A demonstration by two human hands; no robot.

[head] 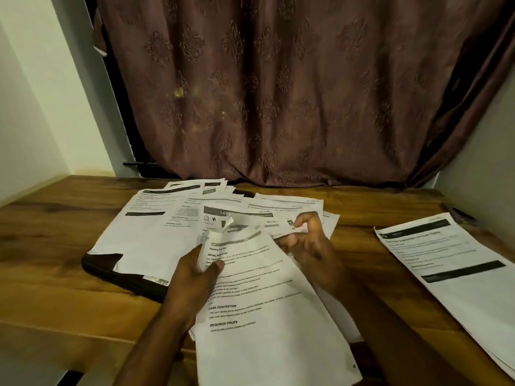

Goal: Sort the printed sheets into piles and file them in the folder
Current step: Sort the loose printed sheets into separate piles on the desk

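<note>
The left hand [199, 270] pinches the crumpled top-left corner of a sheet [259, 302] lifted at the table's [55, 246] near edge. The right hand [309, 246] hovers half-curled beside its top edge, gripping nothing. Behind, loose sheets [172, 218] sprawl over a dark folder [117, 274]. A separate pile [457, 271] overhangs the right edge. Bare wood lies left.

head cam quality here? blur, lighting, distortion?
Head view: dim, warm light; the right hand is motion-smeared, the left hand sharper, pinching the held sheet; headings legible, body text not; wide-angle bowing bends the table edges and curtain.
</note>
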